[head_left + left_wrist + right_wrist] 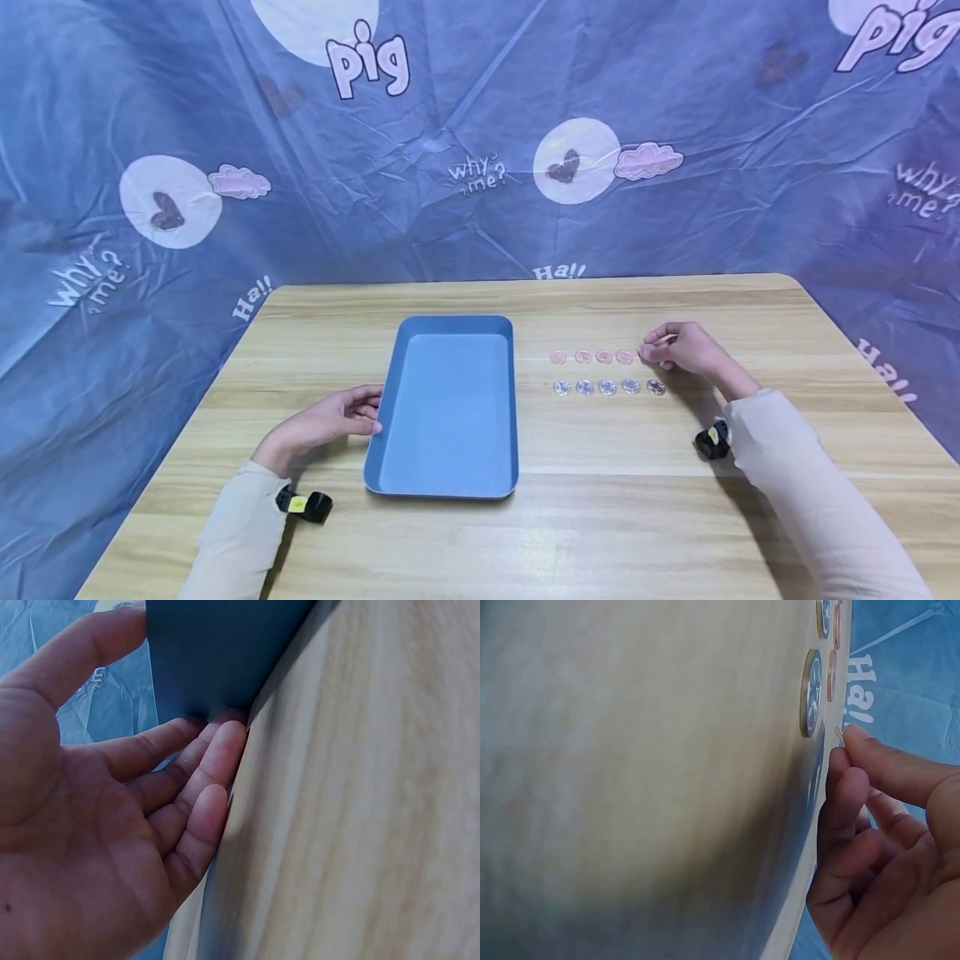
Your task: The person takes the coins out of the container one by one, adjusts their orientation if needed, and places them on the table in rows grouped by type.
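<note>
A blue rectangular tray (450, 417) lies on the table. My left hand (330, 421) is at its left side; in the left wrist view the loosely bent fingers (214, 761) touch the outer wall and the thumb reaches its rim. To the right of the tray, my right hand (686, 346) pinches a small coin (838, 736) between thumb and forefinger, at the right end of a row of copper-coloured coins (603, 357). Only the held coin's thin edge shows. Nearer to me runs a row of several silver coins (607, 387), lying flat.
The wooden table (600, 533) ends at a blue printed cloth (465, 225) hanging behind it and along both sides. A black wrist camera (307, 504) sits on the left wrist, and another wrist camera (712, 440) on the right.
</note>
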A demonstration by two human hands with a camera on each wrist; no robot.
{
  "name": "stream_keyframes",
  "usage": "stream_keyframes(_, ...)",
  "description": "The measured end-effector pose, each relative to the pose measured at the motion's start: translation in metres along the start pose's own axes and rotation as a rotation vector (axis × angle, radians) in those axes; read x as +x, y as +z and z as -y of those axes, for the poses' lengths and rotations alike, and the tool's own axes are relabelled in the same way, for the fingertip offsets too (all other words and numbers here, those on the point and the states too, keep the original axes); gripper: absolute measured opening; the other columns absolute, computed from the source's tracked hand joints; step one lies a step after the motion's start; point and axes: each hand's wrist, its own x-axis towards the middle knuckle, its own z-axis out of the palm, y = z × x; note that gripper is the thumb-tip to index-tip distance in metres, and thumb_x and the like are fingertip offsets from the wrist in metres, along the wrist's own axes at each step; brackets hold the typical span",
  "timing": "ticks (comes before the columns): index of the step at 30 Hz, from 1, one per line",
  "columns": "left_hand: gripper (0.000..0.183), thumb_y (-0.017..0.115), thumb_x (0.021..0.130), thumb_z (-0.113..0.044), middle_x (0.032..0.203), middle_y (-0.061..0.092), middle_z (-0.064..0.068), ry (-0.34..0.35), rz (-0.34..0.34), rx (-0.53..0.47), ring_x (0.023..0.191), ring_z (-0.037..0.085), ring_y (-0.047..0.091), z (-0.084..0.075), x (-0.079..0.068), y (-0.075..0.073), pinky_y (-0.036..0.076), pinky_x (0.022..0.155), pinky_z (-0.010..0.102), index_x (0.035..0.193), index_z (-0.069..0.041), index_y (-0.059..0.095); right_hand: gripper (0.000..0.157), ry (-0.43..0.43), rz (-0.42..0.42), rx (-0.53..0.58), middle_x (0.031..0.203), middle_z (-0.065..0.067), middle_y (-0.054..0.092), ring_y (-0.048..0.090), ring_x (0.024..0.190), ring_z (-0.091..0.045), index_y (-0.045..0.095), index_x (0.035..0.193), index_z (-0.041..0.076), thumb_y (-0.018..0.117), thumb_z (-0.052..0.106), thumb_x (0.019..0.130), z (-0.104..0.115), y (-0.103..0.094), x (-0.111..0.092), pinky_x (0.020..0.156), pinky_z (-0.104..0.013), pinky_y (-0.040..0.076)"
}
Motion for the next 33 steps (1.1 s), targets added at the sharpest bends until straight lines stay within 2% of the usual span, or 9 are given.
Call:
stream_keyframes(5,0.077,0.067,0.090,-0.016,0.125,0.053,0.026,0.005,0.004,-0.008,0.103,0.016,0.054,0.000,0.001,0.000,0.048,0.088,0.017,0.146,0.013,0.023,0.034,-0.021,0.007,-0.027,0.079,0.000,0.064,0.055,0.070,-0.012,0.057,0.113,-0.009,0.067,0.012,0.088,-0.001,0.000,0.001,0.062,-0.024,0.048)
stream_keyframes(9,0.077,0.067,0.090,-0.016,0.125,0.053,0.026,0.003,0.002,-0.007,0.103,0.015,0.054,-0.001,0.002,0.000,0.048,0.087,0.017,0.146,0.013,0.023,0.033,-0.042,-0.002,-0.092,0.077,-0.001,0.063,0.054,0.069,-0.012,0.060,0.109,-0.009,0.070,0.012,0.086,-0.001,-0.001,0.003,0.062,-0.025,0.046)
stream_keyframes(16,0.077,0.067,0.090,-0.017,0.126,0.052,0.026,0.003,-0.001,-0.003,0.103,0.015,0.054,-0.002,0.004,0.000,0.048,0.087,0.016,0.146,0.013,0.023,0.033,-0.073,-0.017,-0.194,0.084,-0.007,0.064,0.053,0.076,-0.015,0.064,0.106,-0.007,0.072,0.015,0.083,0.001,-0.001,0.003,0.068,-0.026,0.042)
stream_keyframes(21,0.077,0.067,0.090,-0.017,0.129,0.050,0.028,0.002,-0.001,-0.004,0.103,0.014,0.054,-0.002,0.002,-0.001,0.048,0.087,0.016,0.146,0.013,0.023,0.032,-0.083,-0.013,-0.213,0.088,-0.012,0.066,0.054,0.079,-0.017,0.065,0.106,-0.006,0.071,0.016,0.084,0.003,0.001,0.006,0.070,-0.028,0.041)
stream_keyframes(27,0.076,0.066,0.091,-0.018,0.133,0.047,0.030,0.003,-0.010,0.016,0.104,0.016,0.054,-0.001,-0.001,-0.005,0.048,0.088,0.016,0.146,0.013,0.024,0.032,-0.083,-0.005,-0.216,0.099,-0.020,0.067,0.060,0.090,-0.027,0.064,0.108,-0.006,0.068,0.019,0.088,0.004,0.003,0.008,0.079,-0.038,0.046)
stream_keyframes(31,0.073,0.064,0.093,-0.022,0.137,0.046,0.027,-0.004,-0.028,0.054,0.110,0.019,0.054,-0.002,-0.004,-0.007,0.046,0.090,0.014,0.147,0.009,0.025,0.033,-0.095,-0.008,-0.206,0.102,-0.022,0.068,0.062,0.091,-0.027,0.062,0.111,-0.006,0.063,0.021,0.092,0.004,0.002,0.004,0.075,-0.033,0.048)
stream_keyframes(33,0.070,0.061,0.095,-0.024,0.138,0.047,0.026,0.002,-0.062,0.090,0.114,0.023,0.054,-0.003,-0.007,-0.009,0.045,0.092,0.014,0.148,0.007,0.027,0.034,-0.108,-0.024,-0.209,0.101,-0.022,0.067,0.061,0.088,-0.026,0.061,0.114,-0.006,0.060,0.020,0.094,0.004,0.001,0.000,0.072,-0.030,0.047)
